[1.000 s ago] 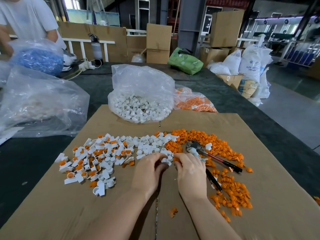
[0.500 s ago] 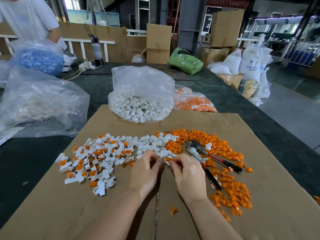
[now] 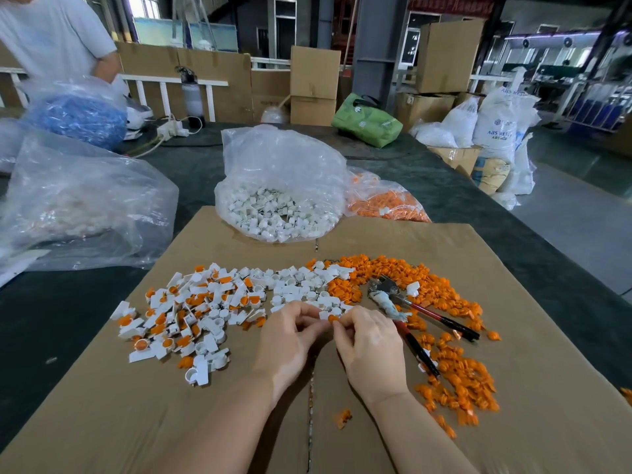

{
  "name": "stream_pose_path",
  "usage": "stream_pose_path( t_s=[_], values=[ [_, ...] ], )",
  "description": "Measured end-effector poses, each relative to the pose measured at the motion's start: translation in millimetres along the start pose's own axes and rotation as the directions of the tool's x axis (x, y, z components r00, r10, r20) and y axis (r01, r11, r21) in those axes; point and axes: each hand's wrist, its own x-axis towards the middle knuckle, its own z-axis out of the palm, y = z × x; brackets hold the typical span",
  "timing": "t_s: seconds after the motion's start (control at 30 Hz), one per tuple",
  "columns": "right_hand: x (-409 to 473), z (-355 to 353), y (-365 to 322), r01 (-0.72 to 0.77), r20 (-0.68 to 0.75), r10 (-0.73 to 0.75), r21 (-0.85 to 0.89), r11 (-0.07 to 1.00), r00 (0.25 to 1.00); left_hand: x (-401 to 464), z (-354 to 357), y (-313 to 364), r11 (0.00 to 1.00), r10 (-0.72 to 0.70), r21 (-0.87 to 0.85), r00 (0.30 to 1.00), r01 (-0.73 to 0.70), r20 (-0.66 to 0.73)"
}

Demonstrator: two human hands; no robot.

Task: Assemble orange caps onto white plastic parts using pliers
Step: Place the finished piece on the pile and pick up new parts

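Left hand (image 3: 290,336) pinches boxy white part (image 3: 324,315); right hand (image 3: 371,347) rounded orange cap (image 3: 332,318).

A green bag (image 3: 367,119) sits near stacked cardboard boxes (image 3: 314,85).

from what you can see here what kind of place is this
Most likely a factory or warehouse assembly floor: stacked cardboard boxes, white resin sacks, and bulk bags of white plastic parts on the worktable.

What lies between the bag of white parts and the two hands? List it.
In the head view, bare cardboard comes first below the bag of white parts, then the loose band of white parts, just above the left hand and right hand.
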Motion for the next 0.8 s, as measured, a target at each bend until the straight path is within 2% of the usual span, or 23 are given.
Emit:
stream_pose_path(
  t_s=[0.27, 0.47, 0.8],
  values=[
    [-0.8, 4.3, 5.9, -0.030, 0.090, 0.026, 0.043, 0.999, 0.996, -1.2, 0.9, -2.1, 0.999, 0.034, 0.026, 0.999, -0.035, 0.032],
    [-0.7, -0.3, 2.6, 0.027, 0.013, -0.029, 0.130, 0.991, 0.999, 1.7, -1.9, -2.4, 1.000, -0.006, 0.000, 1.000, 0.006, -0.015],
    [0.6, -1.7, 2.7, 0.099, 0.023, -0.103, 0.133, 0.986, 0.994, 1.6, -1.9, -2.8, 1.000, 0.004, 0.007, 1.000, -0.004, 0.003]
  ],
)
